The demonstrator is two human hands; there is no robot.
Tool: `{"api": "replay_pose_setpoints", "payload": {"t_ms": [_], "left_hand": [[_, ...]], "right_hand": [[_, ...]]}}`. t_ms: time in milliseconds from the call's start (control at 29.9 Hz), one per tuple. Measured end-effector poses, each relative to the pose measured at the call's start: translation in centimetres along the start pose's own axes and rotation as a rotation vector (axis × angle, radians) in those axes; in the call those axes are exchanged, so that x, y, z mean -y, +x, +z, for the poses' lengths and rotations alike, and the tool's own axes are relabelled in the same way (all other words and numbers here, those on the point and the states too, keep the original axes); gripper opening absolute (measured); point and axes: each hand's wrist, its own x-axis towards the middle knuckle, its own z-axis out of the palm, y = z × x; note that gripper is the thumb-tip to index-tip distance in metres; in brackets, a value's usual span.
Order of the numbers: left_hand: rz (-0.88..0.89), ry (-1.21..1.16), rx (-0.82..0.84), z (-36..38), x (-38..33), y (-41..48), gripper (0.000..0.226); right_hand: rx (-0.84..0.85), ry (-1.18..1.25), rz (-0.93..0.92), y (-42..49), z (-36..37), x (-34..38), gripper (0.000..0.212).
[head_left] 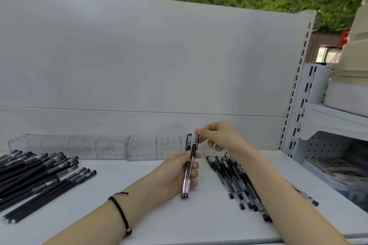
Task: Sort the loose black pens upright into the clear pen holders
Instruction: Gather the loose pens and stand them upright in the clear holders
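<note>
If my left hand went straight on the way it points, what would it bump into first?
Probably the right hand, just ahead, pinching one of the pens that the left hand holds; clear pen holders stand behind. Depth is unclear.

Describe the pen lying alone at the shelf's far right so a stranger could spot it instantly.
On the white shelf top, find the person's right forearm crossing it. A fan of clear-barrelled pens lies to the forearm's left; the lone pen lies to its right, the only one there, black end toward the front edge.
</note>
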Motion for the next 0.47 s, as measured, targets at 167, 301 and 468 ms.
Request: {"api": "replay_pose_setpoints", "payload": {"t_ms": [167, 301, 468], "left_hand": [[0.002, -0.016, -0.083, -0.2, 0.0, 0.2, 0.030], [0.006, -0.025, -0.096, -0.3, 0.0, 0.4, 0.033], [0.021, -0.015, -0.104, -0.2, 0.1, 0.4, 0.029]], "right_hand": [[-0.078, -0.496, 0.029, 0.8, -1.1, -3.1, 0.031], [-0.019, -0.908, 0.108, 0.6, -0.5, -4.0, 0.033], [0.030, -0.874, 0.152, 0.6, 0.4, -3.5, 0.030]]}}
